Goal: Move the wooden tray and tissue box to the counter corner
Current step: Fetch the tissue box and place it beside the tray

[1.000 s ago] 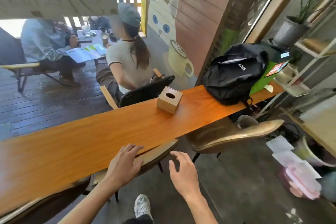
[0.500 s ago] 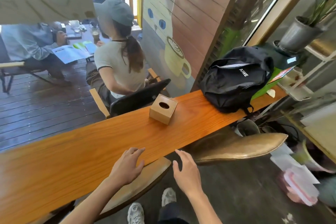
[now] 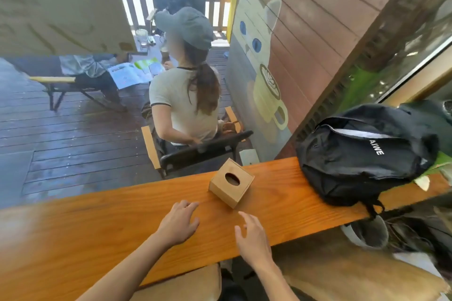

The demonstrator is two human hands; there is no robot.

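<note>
**Both hands near the box, nothing held**

The box [image 3: 231, 182] is a small brown cube, matte like card or light wood, with an oval hole in its top. It stands on the counter [image 3: 97, 222], turned so one corner points toward the camera. The counter is a long plank of glossy orange-brown wood with a strong grain, and its far left end blurs out.

The left hand [image 3: 179, 223] lies just short of the box on its near left, palm down, fingers spread and loosely curved, gripping nothing. The right hand [image 3: 253, 239] is just short of the box on its near right, fingers open and a little curled, also empty. Whether either palm rests on the wood cannot be told.

To the right of the box, well apart, a soft black backpack [image 3: 367, 154] slumps on the counter, a strap hanging over the near edge. No wooden tray can be made out.

Beyond the box, through glass, a person [image 3: 186, 102] in a cap sits on a black chair with their back turned, on a dark plank deck. Past the box to the right is a slatted wall painted with a cat [image 3: 259, 39] and a mug. Below the counter, padded tan seats [image 3: 186, 286] are cut off by the picture's edge.
</note>
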